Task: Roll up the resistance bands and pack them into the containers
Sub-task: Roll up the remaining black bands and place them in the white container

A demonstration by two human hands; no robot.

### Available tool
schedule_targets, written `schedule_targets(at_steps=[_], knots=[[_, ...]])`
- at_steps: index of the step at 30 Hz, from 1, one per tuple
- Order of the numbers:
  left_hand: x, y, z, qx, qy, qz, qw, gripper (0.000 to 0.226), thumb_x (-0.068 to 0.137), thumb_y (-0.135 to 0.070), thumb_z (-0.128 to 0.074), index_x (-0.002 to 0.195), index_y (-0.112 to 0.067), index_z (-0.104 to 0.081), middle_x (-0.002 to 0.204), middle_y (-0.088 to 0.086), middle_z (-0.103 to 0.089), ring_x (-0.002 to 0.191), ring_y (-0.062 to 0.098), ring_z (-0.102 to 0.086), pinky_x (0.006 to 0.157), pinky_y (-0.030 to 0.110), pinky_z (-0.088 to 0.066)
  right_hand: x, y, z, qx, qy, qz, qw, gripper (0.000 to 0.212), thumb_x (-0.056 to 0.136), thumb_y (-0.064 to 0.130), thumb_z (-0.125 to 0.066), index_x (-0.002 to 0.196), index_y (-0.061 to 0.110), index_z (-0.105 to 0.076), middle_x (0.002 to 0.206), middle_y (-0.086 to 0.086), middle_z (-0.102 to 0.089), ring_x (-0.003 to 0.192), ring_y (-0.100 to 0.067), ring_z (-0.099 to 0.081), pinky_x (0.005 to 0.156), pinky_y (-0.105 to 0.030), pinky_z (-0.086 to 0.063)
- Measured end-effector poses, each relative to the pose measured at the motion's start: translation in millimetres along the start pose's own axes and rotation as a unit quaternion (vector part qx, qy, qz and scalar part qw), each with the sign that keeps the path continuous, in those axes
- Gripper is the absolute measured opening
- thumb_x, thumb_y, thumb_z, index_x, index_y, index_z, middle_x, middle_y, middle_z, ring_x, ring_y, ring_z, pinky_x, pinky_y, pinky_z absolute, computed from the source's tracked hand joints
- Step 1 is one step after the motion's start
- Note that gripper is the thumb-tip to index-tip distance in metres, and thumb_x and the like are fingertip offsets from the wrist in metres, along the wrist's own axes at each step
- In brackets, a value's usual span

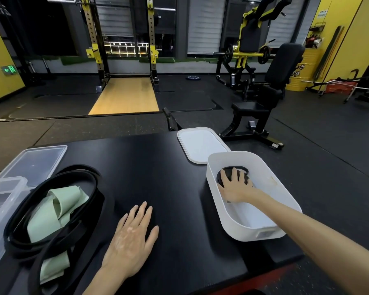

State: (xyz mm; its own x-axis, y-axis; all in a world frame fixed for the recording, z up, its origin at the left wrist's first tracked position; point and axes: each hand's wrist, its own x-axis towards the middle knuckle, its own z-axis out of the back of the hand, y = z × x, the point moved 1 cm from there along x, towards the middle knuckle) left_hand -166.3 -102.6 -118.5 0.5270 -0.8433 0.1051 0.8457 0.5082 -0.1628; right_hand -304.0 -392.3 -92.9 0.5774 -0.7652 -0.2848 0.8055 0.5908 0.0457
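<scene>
A white oval container (285, 194) stands on the right of the black table (168, 162). Inside it, at the far end, lies a rolled black resistance band (235, 169), and my right hand (232, 186) presses down on the roll with fingers spread. My left hand (132, 237) rests flat on the table, palm down, holding nothing. On the left lie loose black loop bands (58, 182) with a pale green flat band (51, 213) crumpled among them.
The white lid (200, 143) lies behind the white container. A clear plastic box (2, 201) stands at the left edge, its clear lid (34, 162) behind it. Past the table are a squat rack, a black bench machine and rubber floor.
</scene>
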Motion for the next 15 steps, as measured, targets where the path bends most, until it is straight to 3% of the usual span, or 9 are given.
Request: schedule_targets(at_steps=[4,6,8,10,13,15], knots=[[0.2,-0.5,2.0,0.002,-0.003,-0.005,1.0,0.092,0.07,-0.061,0.021,0.151,-0.023,0.002,0.158,-0.01,0.01,0.134,0.002,0.022,0.111,0.022,0.011,-4.4,-2.9,10.0,0.033,-0.03,0.003,0.999,0.065,0.098,0.055,-0.016,0.153,0.022,0.0,0.157,-0.02,0.009,0.144,-0.035,0.011,0.113,-0.055,-0.001],[0.6,-0.7,0.7,0.003,-0.002,-0.007,1.0,0.091,0.072,-0.061,0.019,0.151,-0.022,-0.001,0.158,-0.009,0.007,0.139,0.005,0.017,0.112,0.023,0.01,-4.5,-7.4,13.6,0.026,-0.041,0.019,0.999,0.058,0.098,0.05,-0.018,0.145,0.018,-0.026,0.153,-0.019,-0.015,0.141,-0.037,-0.01,0.11,-0.054,-0.014],[2.0,-0.4,-1.7,0.006,-0.001,0.0,1.0,0.088,0.077,-0.061,0.012,0.151,-0.02,-0.011,0.158,-0.006,-0.003,0.145,0.011,0.002,0.114,0.026,0.004,-8.7,-9.2,24.1,0.075,-0.093,0.063,0.991,0.04,0.096,0.043,-0.024,0.101,0.014,-0.052,0.117,-0.012,-0.051,0.112,-0.034,-0.043,0.094,-0.047,-0.035],[2.0,2.1,-2.3,0.009,-0.004,0.002,1.0,0.078,0.087,-0.058,-0.006,0.145,-0.015,-0.035,0.153,0.0,-0.029,0.142,0.018,-0.024,0.114,0.032,-0.017,-20.7,-5.7,38.2,0.146,-0.155,0.108,0.971,0.035,0.096,0.033,-0.032,0.067,0.014,-0.041,0.072,-0.004,-0.052,0.074,-0.027,-0.051,0.07,-0.04,-0.041],[7.1,4.8,-0.8,0.024,-0.034,-0.032,0.999,0.058,0.088,-0.047,-0.031,0.115,-0.011,-0.068,0.122,0.005,-0.064,0.113,0.024,-0.06,0.091,0.037,-0.053,-42.3,6.4,55.5,0.19,-0.212,0.16,0.945,0.037,0.094,0.022,-0.039,0.059,0.017,-0.028,0.054,0.003,-0.033,0.054,-0.016,-0.031,0.054,-0.034,-0.028],[11.2,3.3,9.2,0.026,-0.075,-0.069,0.995,0.038,0.089,-0.037,-0.042,0.08,-0.015,-0.071,0.083,0.0,-0.07,0.08,0.019,-0.066,0.064,0.03,-0.059,-55.6,19.7,62.3,0.184,-0.235,0.192,0.935,0.036,0.092,0.02,-0.04,0.059,0.017,-0.026,0.053,0.005,-0.031,0.053,-0.014,-0.027,0.052,-0.033,-0.026]])
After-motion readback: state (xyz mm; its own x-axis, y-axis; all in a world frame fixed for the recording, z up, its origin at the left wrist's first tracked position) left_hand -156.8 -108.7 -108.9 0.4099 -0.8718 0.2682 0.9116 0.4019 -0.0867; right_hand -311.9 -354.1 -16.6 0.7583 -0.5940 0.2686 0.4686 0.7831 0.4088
